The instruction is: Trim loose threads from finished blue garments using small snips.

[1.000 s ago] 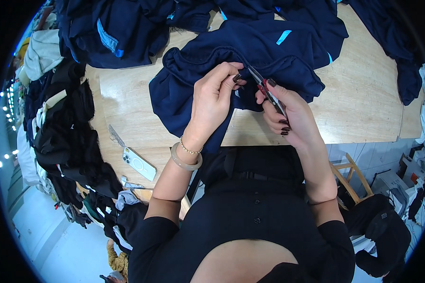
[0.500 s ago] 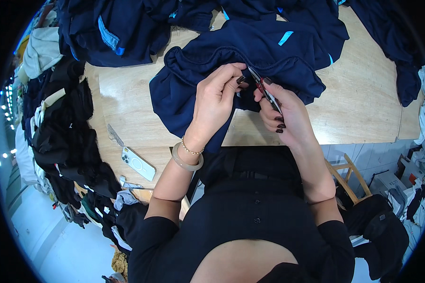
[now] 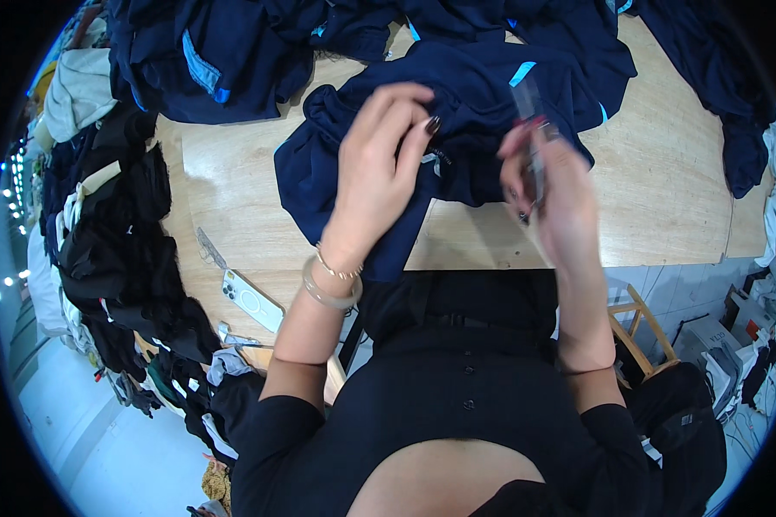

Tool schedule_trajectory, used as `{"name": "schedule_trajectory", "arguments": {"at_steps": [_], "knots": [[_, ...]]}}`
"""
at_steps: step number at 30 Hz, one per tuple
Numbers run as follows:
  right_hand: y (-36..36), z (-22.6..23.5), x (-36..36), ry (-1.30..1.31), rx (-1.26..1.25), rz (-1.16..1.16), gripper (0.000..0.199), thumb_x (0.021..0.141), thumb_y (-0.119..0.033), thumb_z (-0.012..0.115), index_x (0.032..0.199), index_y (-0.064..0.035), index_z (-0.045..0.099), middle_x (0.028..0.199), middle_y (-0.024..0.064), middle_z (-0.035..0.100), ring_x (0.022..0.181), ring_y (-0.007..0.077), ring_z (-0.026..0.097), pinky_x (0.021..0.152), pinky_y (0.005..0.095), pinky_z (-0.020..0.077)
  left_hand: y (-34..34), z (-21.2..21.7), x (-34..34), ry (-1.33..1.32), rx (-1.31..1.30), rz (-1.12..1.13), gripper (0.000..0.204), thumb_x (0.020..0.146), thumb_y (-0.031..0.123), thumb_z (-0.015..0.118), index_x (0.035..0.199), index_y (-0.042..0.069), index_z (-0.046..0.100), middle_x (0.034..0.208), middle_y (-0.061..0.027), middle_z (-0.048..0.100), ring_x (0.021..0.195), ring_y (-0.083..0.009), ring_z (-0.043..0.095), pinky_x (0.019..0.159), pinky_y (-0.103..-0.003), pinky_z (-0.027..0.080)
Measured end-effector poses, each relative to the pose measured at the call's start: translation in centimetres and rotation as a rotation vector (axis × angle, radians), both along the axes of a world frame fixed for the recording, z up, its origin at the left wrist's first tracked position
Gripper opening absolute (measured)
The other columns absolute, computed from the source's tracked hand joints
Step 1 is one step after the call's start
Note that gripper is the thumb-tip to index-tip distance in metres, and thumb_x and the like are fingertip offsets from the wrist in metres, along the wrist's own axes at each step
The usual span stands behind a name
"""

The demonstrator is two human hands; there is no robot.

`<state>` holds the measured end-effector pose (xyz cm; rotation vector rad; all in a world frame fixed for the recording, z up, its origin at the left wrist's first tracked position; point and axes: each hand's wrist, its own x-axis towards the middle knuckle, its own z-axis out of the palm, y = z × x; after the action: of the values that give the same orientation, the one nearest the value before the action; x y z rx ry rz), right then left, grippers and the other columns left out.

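A dark navy garment [image 3: 474, 77] lies bunched on the wooden table in front of me, a light blue strip on its upper right part. Over its left side is my left hand [image 3: 379, 159], fingers loosely curved and thumb apart from them, nothing seen in it. A small pale label [image 3: 431, 160] shows on the cloth beside that thumb. My right hand [image 3: 560, 185], smeared by motion, is closed around small scissors [image 3: 533, 129] with red on them. Their blades point up and away, over the garment's right side.
More navy garments [image 3: 233, 52] with light blue strips are heaped along the table's far side. On the left lie a white phone [image 3: 252, 299] and a pile of black clothes [image 3: 129, 241]. A wooden stool [image 3: 638, 327] stands below the table's right edge.
My right hand has moved right with the scissors, away from the cloth's edge. The left hand has shifted slightly left, and its thumb and fingers have parted.
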<state>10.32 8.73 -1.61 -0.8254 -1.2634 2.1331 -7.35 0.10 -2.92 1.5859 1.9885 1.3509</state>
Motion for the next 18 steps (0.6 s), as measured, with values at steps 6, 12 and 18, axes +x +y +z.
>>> {"name": "schedule_trajectory", "arguments": {"at_steps": [6, 12, 18], "knots": [[5.1, -0.8, -1.4, -0.298, 0.449, -0.094, 0.031, 0.102, -0.026, 0.037, 0.107, 0.0012, 0.051, 0.104, 0.0143, 0.066, 0.073, 0.0174, 0.067, 0.062, 0.0245, 0.0526, 3.9, -1.0, -2.8, 0.519, -0.152, -0.19, 0.033, 0.069, 0.003, 0.072, 0.097, 0.007, 0.054, 0.101, -0.008, 0.058, 0.101, -0.0293, 0.056, 0.09, -0.038, 0.042], [1.5, -4.4, 0.9, -0.189, 0.88, -0.232, 0.025, 0.1, -0.02, 0.042, 0.114, 0.0004, 0.047, 0.116, 0.0157, 0.063, 0.092, 0.0191, 0.066, 0.078, 0.0279, 0.0515, 1.6, -2.6, -1.3, 0.619, 0.099, 0.093, 0.026, 0.06, -0.004, 0.062, 0.08, 0.01, 0.053, 0.082, -0.0044, 0.047, 0.08, -0.0235, 0.047, 0.067, -0.034, 0.035], [-1.3, -7.0, 2.6, -0.429, 0.903, -0.016, 0.029, 0.099, -0.023, 0.047, 0.117, -0.0002, 0.046, 0.12, 0.0138, 0.062, 0.072, 0.0242, 0.062, 0.072, 0.0298, 0.0497, -1.5, -4.1, 0.5, 0.616, -0.243, 0.09, 0.024, 0.073, -0.001, 0.059, 0.094, 0.01, 0.063, 0.098, -0.003, 0.056, 0.096, -0.0213, 0.05, 0.08, -0.034, 0.034]]}}
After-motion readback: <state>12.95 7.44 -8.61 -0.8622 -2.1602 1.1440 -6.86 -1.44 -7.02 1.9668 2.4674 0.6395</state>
